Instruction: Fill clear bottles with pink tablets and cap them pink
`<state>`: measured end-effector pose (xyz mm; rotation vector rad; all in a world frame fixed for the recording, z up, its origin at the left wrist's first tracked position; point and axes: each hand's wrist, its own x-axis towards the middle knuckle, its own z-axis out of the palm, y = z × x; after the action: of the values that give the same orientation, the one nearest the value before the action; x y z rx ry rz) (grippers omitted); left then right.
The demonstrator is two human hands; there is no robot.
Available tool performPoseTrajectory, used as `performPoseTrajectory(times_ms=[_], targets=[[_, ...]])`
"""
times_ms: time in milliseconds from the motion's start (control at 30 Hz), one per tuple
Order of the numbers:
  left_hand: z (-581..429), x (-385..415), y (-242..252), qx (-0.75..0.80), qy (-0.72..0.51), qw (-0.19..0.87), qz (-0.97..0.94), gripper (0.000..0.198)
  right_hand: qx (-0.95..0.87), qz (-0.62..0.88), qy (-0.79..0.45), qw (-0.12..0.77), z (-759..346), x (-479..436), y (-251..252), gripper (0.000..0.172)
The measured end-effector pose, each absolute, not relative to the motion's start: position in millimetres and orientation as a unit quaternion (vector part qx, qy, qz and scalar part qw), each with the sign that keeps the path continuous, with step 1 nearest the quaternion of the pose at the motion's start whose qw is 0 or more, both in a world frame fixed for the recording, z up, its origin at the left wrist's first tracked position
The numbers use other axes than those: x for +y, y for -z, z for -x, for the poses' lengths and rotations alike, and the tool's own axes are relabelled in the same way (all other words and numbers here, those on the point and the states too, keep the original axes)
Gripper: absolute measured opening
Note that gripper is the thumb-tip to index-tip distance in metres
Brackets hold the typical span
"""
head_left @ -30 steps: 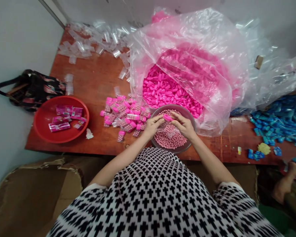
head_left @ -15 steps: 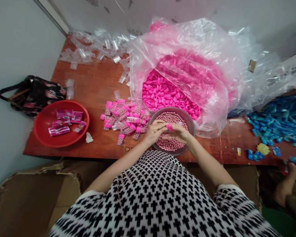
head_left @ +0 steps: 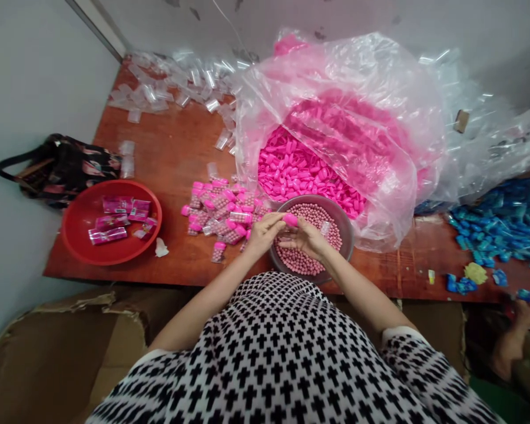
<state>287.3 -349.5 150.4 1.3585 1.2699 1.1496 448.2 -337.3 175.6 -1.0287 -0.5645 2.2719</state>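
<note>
Both hands' grip pinched on capped vial [head_left: 290,221], long axis left-right, over bowl [head_left: 347,227].

1. A reddish-brown wooden table [head_left: 168,147] stands against a pale wall [head_left: 35,70].
2. A scuffed grey wall [head_left: 335,17] runs behind it.
3. Torn brown cardboard [head_left: 48,347] lies below the table's near edge.

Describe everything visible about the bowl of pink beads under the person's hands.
The bowl is round, shallow and grey-brown, material unclear. It sits upright near the front edge of the wooden table, filled with small pale-pink beads. A clear bag of pink caps abuts its far rim. The left hand and right hand hover over it, pinching a pink cap.
</note>
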Motion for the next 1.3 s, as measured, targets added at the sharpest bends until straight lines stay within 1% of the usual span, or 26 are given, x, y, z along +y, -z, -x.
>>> performPoseTrajectory(times_ms=[33,100,167,200,233,267,300,367,467,567,667,767,800,867,933,967,1067,1133,1200,1300], targets=[[-273.3,-345.7,-151.1,0.535,-0.473,0.449,-0.537,0.033,-0.240,0.392,-0.841,0.286,-452.1,-331.2,-174.6,0.045],[-240.5,-337.8,-150.9,0.594,-0.493,0.394,-0.500,0.033,-0.304,0.431,-0.792,0.307,-466.7,-318.3,-168.6,0.046],[-208.5,-330.9,-147.2,0.641,-0.500,0.308,-0.494,0.030,-0.370,0.502,-0.708,0.331,-488.1,-307.4,-157.2,0.041],[-196.3,-328.6,-144.1,0.649,-0.482,0.265,-0.526,0.029,-0.409,0.539,-0.661,0.324,-499.3,-304.0,-150.1,0.037],[-188.3,-327.4,-140.4,0.660,-0.470,0.219,-0.543,0.029,-0.459,0.570,-0.612,0.300,-509.7,-302.5,-142.8,0.033],[-185.3,-327.5,-136.6,0.664,-0.460,0.198,-0.555,0.029,-0.515,0.589,-0.563,0.265,-518.1,-302.9,-135.8,0.028],[-187.5,-328.9,-133.2,0.664,-0.449,0.192,-0.566,0.029,-0.573,0.595,-0.518,0.223,-523.8,-305.0,-129.5,0.024],[-205.0,-335.0,-129.0,0.653,-0.431,0.224,-0.580,0.030,-0.687,0.563,-0.439,0.132,-525.9,-313.4,-119.8,0.020],[-246.2,-348.0,-130.6,0.619,-0.389,0.294,-0.616,0.030,-0.821,0.456,-0.344,0.018,-510.1,-328.0,-111.2,0.028],[-277.2,-358.7,-135.5,0.597,-0.359,0.331,-0.636,0.026,-0.875,0.396,-0.273,-0.053,-490.7,-335.1,-103.3,0.035],[-290.6,-363.6,-133.9,0.590,-0.343,0.347,-0.643,0.024,-0.870,0.405,-0.274,-0.067,-483.1,-332.1,-91.4,0.036],[-297.7,-364.2,-124.5,0.596,-0.293,0.359,-0.656,0.025,-0.846,0.413,-0.334,-0.052,-485.8,-323.6,-78.9,0.040],[-300.0,-364.1,-121.1,0.599,-0.271,0.362,-0.661,0.026,-0.832,0.416,-0.365,-0.046,-488.2,-320.4,-76.3,0.039],[-303.9,-364.3,-116.3,0.602,-0.235,0.365,-0.670,0.027,-0.796,0.420,-0.434,-0.040,-495.1,-314.5,-75.5,0.032],[-306.2,-365.5,-114.5,0.601,-0.218,0.367,-0.676,0.028,-0.775,0.428,-0.463,-0.034,-505.1,-308.9,-80.8,0.025],[-306.9,-366.5,-114.4,0.601,-0.216,0.368,-0.676,0.028,-0.779,0.441,-0.445,-0.035,-510.6,-306.3,-85.1,0.024],[-308.2,-370.2,-113.9,0.597,-0.213,0.378,-0.675,0.027,-0.811,0.507,-0.288,-0.057,-523.0,-300.2,-96.9,0.028],[-309.7,-372.4,-111.8,0.593,-0.220,0.385,-0.672,0.027,-0.820,0.523,-0.221,-0.075,-521.5,-299.2,-98.0,0.027],[-310.9,-374.0,-108.5,0.594,-0.232,0.387,-0.666,0.028,-0.826,0.510,-0.226,-0.080,-510.6,-301.2,-92.1,0.024],[-308.8,-374.7,-104.7,0.604,-0.248,0.383,-0.654,0.028,-0.829,0.487,-0.267,-0.063,-487.7,-306.7,-77.6,0.021]])
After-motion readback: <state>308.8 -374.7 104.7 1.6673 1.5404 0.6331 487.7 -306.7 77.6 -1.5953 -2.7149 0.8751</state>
